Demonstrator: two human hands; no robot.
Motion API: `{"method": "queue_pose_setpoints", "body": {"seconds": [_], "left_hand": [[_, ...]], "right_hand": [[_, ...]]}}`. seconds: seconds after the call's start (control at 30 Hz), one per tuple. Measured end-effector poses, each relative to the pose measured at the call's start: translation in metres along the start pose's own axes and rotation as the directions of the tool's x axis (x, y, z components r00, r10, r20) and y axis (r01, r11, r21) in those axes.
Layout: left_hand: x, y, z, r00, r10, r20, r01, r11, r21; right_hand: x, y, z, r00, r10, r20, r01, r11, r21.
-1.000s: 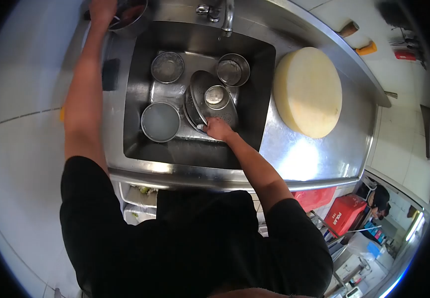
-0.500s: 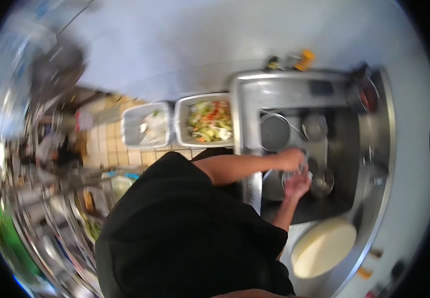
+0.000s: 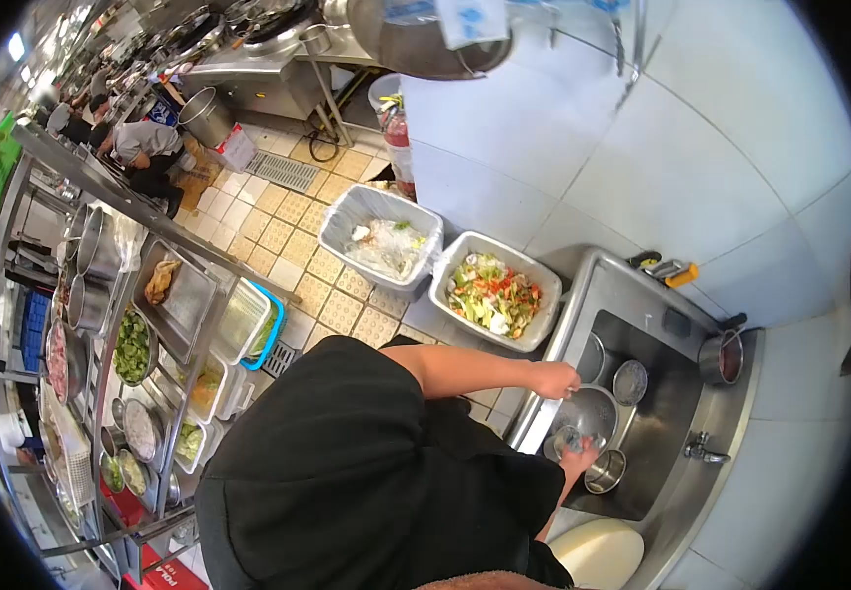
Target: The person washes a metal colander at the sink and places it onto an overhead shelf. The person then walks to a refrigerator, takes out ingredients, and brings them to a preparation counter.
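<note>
Sink (steel) [image 3: 664, 423] — colander [image 3: 598, 409] inside; left hand [image 3: 553, 380] near

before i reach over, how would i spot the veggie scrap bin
Start at the metal sink. The scrap bin is the grey tub right beside it, nearer than the other bin. Its heap of green and red scraps sets it apart, as its neighbour holds mostly clear plastic.

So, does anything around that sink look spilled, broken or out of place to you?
Nothing stands out. The colander and metal bowl sit inside the sink, the thick round board rests beside it, and the vegetable scraps lie inside their bin, with no spill that I can make out on the nearby floor.
</note>
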State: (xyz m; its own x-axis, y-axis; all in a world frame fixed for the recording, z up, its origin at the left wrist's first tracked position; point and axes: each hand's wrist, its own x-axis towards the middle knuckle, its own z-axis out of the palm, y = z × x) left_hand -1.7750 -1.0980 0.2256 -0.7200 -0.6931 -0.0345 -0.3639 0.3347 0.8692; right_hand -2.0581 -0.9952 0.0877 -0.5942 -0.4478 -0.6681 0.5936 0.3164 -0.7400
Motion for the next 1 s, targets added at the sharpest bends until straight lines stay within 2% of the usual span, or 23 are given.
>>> {"method": "queue_pose_setpoints", "body": {"seconds": [0.03,0.17,0.23,0.27,0.37,0.4,0.43,0.5,0.53,0.57,0.6,0.63,0.7,0.73,0.77,0.83,0.9,1.0], "left_hand": [[-0.015,-0.001,-0.007,1.000,0.002,-0.028,-0.003,0.999,-0.033],[-0.057,-0.019,-0.026,0.999,-0.036,0.018,0.036,0.999,-0.009],[-0.083,-0.023,-0.044,0.997,-0.054,0.055,0.053,0.998,0.015],[-0.095,-0.029,-0.050,0.997,-0.046,0.055,0.046,0.999,0.011],[-0.145,-0.054,-0.073,1.000,-0.022,-0.013,0.020,0.996,-0.090],[-0.160,-0.075,-0.077,0.999,-0.022,-0.039,0.018,0.996,-0.091],[-0.173,-0.097,-0.081,0.998,-0.021,-0.062,0.015,0.996,-0.092],[-0.213,-0.134,-0.098,0.983,-0.175,-0.062,0.169,0.981,-0.094],[-0.234,-0.163,-0.093,0.959,-0.102,-0.266,0.064,0.987,-0.148],[-0.255,-0.191,-0.093,0.940,-0.199,-0.276,0.183,0.979,-0.085],[-0.278,-0.218,-0.095,0.927,-0.234,-0.292,0.225,0.972,-0.063],[-0.303,-0.233,-0.098,0.876,-0.376,-0.303,0.356,0.927,-0.119],[-0.347,-0.275,-0.092,0.817,-0.458,-0.352,0.465,0.883,-0.070],[-0.370,-0.279,-0.094,0.792,-0.489,-0.366,0.492,0.866,-0.092],[-0.391,-0.282,-0.096,0.768,-0.519,-0.376,0.517,0.848,-0.114],[-0.422,-0.306,-0.089,0.731,-0.611,-0.305,0.618,0.782,-0.085],[-0.449,-0.307,-0.087,0.717,-0.603,-0.350,0.621,0.781,-0.073],[-0.467,-0.317,-0.081,0.688,-0.679,-0.255,0.679,0.727,-0.104]], "right_hand": [[-0.004,0.000,-0.010,0.998,-0.008,-0.064,0.011,0.999,0.049],[-0.008,0.005,-0.048,0.949,-0.008,-0.315,0.090,0.965,0.245],[-0.058,-0.001,-0.041,0.893,-0.156,-0.423,0.247,0.954,0.168],[-0.077,-0.001,-0.041,0.867,-0.315,-0.386,0.358,0.932,0.046],[-0.116,0.002,-0.052,0.972,-0.195,-0.131,0.231,0.899,0.371],[-0.110,0.002,-0.062,0.981,-0.196,0.002,0.185,0.926,0.328],[-0.102,0.006,-0.071,0.987,-0.147,0.069,0.116,0.935,0.334],[-0.096,0.007,-0.096,0.980,-0.050,0.192,-0.017,0.943,0.331],[-0.083,0.010,-0.108,0.981,-0.056,0.184,-0.002,0.954,0.299],[-0.080,0.011,-0.128,0.983,-0.057,0.175,0.009,0.965,0.262],[-0.144,0.009,-0.095,0.994,-0.096,0.055,0.085,0.982,0.167],[-0.178,0.009,-0.075,0.993,-0.120,-0.003,0.119,0.984,0.134],[-0.217,0.012,-0.059,0.979,-0.169,-0.111,0.178,0.982,0.070],[-0.209,0.017,-0.076,0.964,-0.260,-0.053,0.260,0.966,0.003],[-0.208,0.017,-0.087,0.958,-0.271,-0.091,0.272,0.962,-0.001],[-0.195,0.017,-0.100,0.948,-0.200,-0.249,0.234,0.965,0.117],[-0.178,0.014,-0.113,0.912,-0.103,-0.397,0.221,0.939,0.263],[-0.160,0.011,-0.138,0.859,-0.048,-0.510,0.260,0.899,0.353]]}}
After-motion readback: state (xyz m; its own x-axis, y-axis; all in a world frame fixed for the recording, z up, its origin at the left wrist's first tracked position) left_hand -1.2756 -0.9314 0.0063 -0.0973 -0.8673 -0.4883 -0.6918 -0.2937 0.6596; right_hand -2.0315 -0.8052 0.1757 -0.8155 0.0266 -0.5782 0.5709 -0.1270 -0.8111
